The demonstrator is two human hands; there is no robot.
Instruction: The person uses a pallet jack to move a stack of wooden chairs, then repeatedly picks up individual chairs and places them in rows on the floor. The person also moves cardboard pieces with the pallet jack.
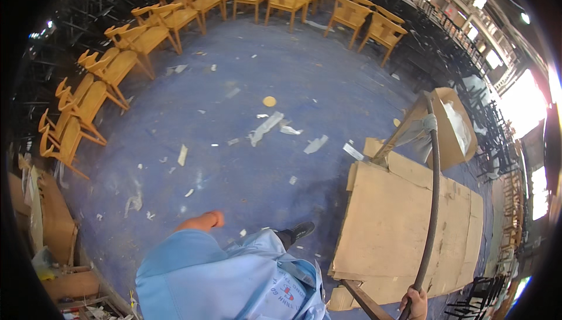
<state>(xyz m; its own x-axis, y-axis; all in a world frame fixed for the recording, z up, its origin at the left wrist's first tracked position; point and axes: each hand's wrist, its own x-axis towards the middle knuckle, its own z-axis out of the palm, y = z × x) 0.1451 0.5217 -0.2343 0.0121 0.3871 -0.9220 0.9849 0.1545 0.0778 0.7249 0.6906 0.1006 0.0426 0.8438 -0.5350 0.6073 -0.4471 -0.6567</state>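
Observation:
My right hand, at the lower right, is closed around a long dark bar. The bar runs up along a cardboard-covered table and looks curved. Near its far end, a pale plastic wrap is tied around it. My left hand hangs over the blue floor in front of my light blue sleeve, away from any object. It is small and blurred, so its fingers cannot be made out. One dark shoe shows between the left hand and the table.
Light wooden chairs stand in a curved row along the far and left sides. An open cardboard box with white material sits past the table. Paper scraps litter the blue floor. More cardboard stands at the left edge.

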